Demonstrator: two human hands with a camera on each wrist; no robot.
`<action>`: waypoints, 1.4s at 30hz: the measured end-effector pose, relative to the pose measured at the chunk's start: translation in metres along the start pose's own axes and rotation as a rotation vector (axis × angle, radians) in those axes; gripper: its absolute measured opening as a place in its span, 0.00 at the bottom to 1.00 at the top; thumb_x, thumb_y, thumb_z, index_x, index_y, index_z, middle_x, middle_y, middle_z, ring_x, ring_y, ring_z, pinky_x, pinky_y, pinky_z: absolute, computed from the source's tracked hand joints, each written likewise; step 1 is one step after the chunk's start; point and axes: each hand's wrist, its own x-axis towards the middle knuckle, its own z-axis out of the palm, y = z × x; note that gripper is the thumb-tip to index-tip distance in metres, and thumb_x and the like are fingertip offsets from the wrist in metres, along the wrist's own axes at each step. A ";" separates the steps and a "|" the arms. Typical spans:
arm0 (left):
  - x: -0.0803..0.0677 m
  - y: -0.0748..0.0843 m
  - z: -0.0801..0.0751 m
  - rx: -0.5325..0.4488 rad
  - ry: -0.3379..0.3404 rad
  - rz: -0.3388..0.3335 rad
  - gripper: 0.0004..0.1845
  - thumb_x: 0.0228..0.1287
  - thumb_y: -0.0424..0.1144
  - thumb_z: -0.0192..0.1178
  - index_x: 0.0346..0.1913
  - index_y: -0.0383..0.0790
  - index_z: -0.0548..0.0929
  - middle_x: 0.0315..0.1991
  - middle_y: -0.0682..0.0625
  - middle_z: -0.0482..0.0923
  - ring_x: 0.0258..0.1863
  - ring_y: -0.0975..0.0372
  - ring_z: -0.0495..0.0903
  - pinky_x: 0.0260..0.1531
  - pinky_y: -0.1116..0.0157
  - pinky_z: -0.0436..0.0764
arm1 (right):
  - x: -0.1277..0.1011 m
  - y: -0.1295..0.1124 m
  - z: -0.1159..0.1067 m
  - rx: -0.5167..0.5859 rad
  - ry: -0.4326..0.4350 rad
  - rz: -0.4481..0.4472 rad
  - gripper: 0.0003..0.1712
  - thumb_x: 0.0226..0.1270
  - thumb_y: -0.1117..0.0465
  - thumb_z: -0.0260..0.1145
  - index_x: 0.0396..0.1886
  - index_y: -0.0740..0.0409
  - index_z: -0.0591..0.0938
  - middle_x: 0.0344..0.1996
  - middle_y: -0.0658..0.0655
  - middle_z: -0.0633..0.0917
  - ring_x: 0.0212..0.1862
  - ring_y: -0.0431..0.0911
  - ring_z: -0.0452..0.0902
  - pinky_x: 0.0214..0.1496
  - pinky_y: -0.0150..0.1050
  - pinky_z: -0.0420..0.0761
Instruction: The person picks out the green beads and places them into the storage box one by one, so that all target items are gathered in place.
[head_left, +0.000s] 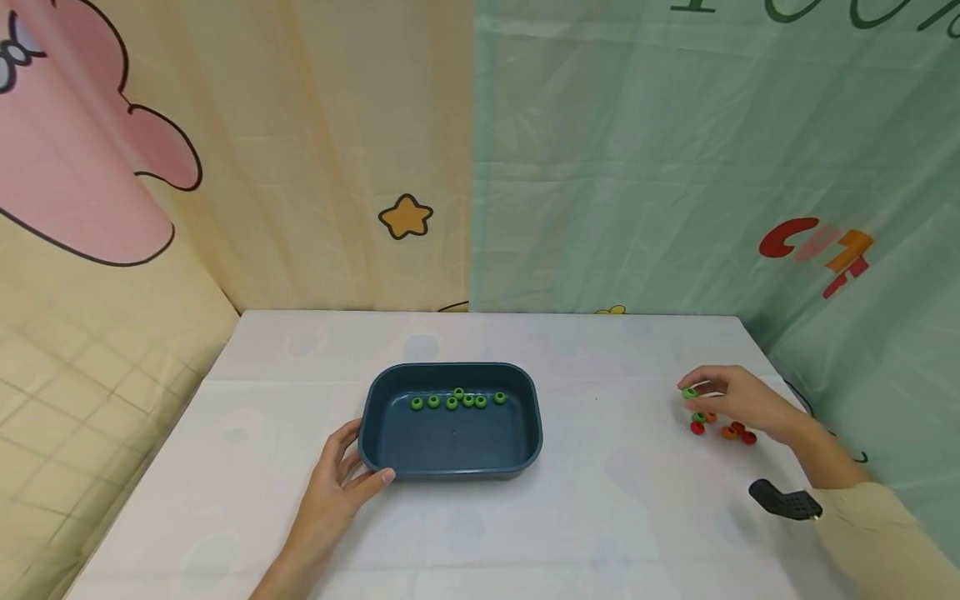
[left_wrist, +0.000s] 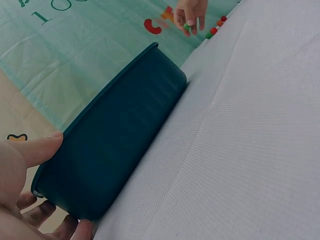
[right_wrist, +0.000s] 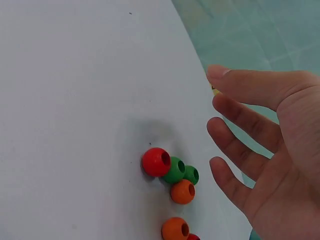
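A dark blue rectangular tray (head_left: 453,457) sits on the table, with several green beads (head_left: 452,403) in a loose row inside. My left hand (head_left: 337,483) grips its near left corner, the thumb (left_wrist: 42,149) on the rim and the other fingers around the outer side. Over at the right, my right hand (head_left: 742,400) pinches a green bead (head_left: 689,392) between thumb and index fingertips. That bead also shows at the fingertips in the left wrist view, while the thumb hides it in the right wrist view. Just below this hand lie red (right_wrist: 156,162), green (right_wrist: 173,170) and orange beads (right_wrist: 183,192).
A white patterned cloth (head_left: 577,517) covers the table. Behind it hang a beige curtain (head_left: 322,167) and a green curtain (head_left: 615,167), meeting the table's back edge. A black strap end (head_left: 783,502) sticks out from the right sleeve.
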 end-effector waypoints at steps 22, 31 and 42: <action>0.000 0.001 0.002 0.025 0.005 0.023 0.43 0.51 0.38 0.71 0.68 0.52 0.57 0.67 0.53 0.52 0.63 0.54 0.62 0.50 0.69 0.75 | 0.046 -0.051 0.023 -0.011 -0.100 -0.125 0.18 0.59 0.57 0.69 0.47 0.59 0.80 0.49 0.61 0.78 0.50 0.50 0.75 0.46 0.43 0.78; -0.002 0.001 0.000 0.000 -0.001 0.044 0.44 0.51 0.35 0.71 0.68 0.49 0.57 0.67 0.51 0.52 0.63 0.53 0.62 0.49 0.71 0.75 | 0.063 -0.072 0.034 0.009 -0.148 -0.204 0.16 0.58 0.58 0.69 0.45 0.57 0.80 0.49 0.62 0.78 0.50 0.51 0.75 0.48 0.43 0.79; -0.001 0.001 0.000 0.016 -0.015 0.048 0.44 0.51 0.37 0.71 0.68 0.49 0.57 0.68 0.51 0.52 0.61 0.51 0.65 0.48 0.68 0.77 | 0.083 -0.099 0.050 0.042 -0.177 -0.238 0.13 0.57 0.57 0.70 0.42 0.51 0.81 0.48 0.62 0.78 0.49 0.49 0.76 0.50 0.42 0.78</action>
